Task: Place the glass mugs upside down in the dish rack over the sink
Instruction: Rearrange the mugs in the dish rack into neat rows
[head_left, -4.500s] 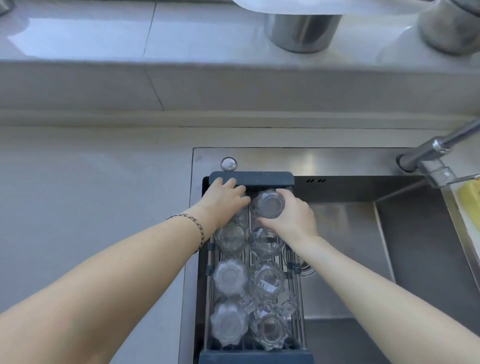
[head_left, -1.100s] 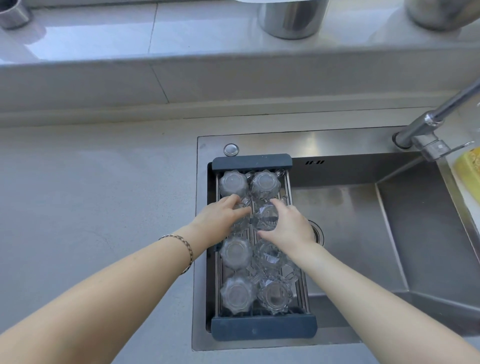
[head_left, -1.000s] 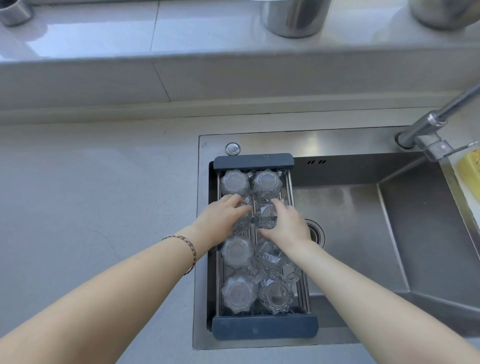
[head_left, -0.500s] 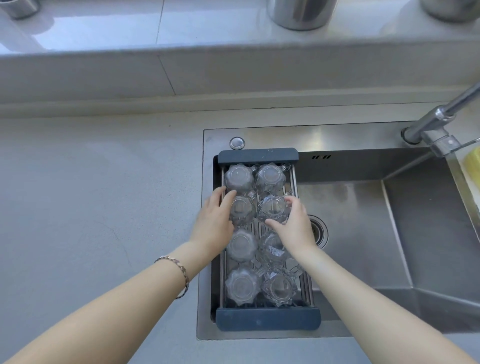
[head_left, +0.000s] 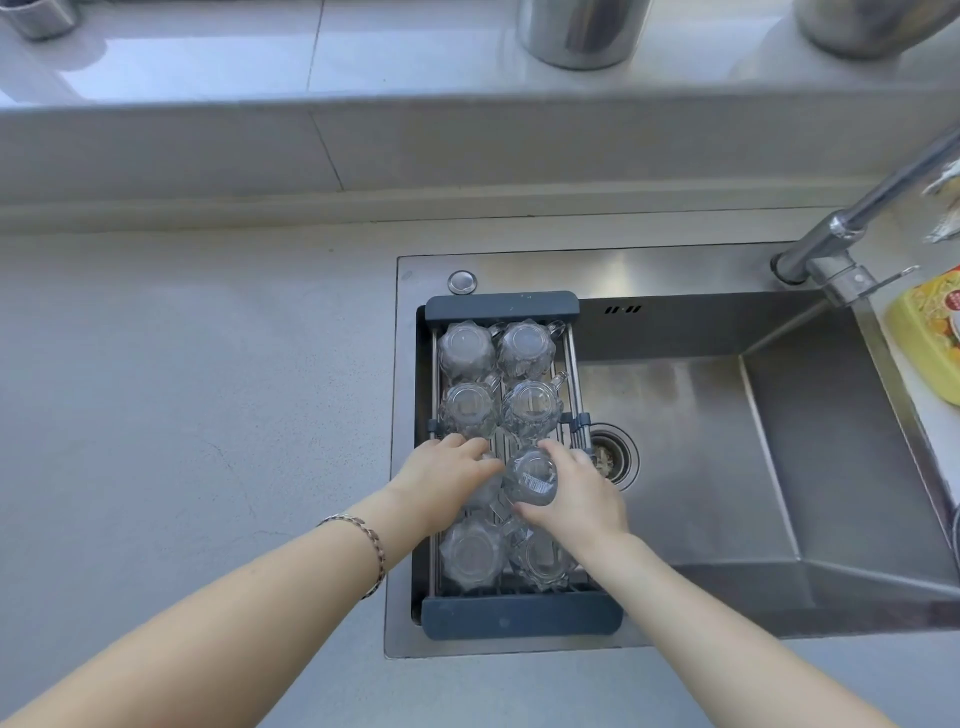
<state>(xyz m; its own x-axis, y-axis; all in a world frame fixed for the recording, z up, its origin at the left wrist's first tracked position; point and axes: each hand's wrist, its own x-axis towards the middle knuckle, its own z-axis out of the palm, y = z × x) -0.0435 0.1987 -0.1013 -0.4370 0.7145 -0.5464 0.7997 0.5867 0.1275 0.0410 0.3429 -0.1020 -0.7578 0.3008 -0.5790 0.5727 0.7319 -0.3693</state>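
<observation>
A dark-framed dish rack (head_left: 501, 306) spans the left end of the steel sink (head_left: 675, 467). Several clear glass mugs stand upside down in it in two columns. The two far rows (head_left: 467, 351) (head_left: 530, 410) stand free. My left hand (head_left: 441, 483) covers the third-row left mug (head_left: 485, 491), which shows only in part. My right hand (head_left: 582, 499) grips the third-row right mug (head_left: 530, 475), which has a label on its base and sits tilted. Two more mugs (head_left: 472, 553) stand in the near row, the right one partly under my wrist.
Grey countertop (head_left: 197, 415) lies left of the sink. A faucet (head_left: 852, 223) reaches in from the right, with a yellow packet (head_left: 930, 332) beside it. The drain (head_left: 615, 454) lies right of the rack. Metal containers (head_left: 576, 31) stand on the sill behind.
Both hands have moved back from the second row of mugs to the third row. The second-row mugs now stand free, and the right hand holds the labelled mug tilted.
</observation>
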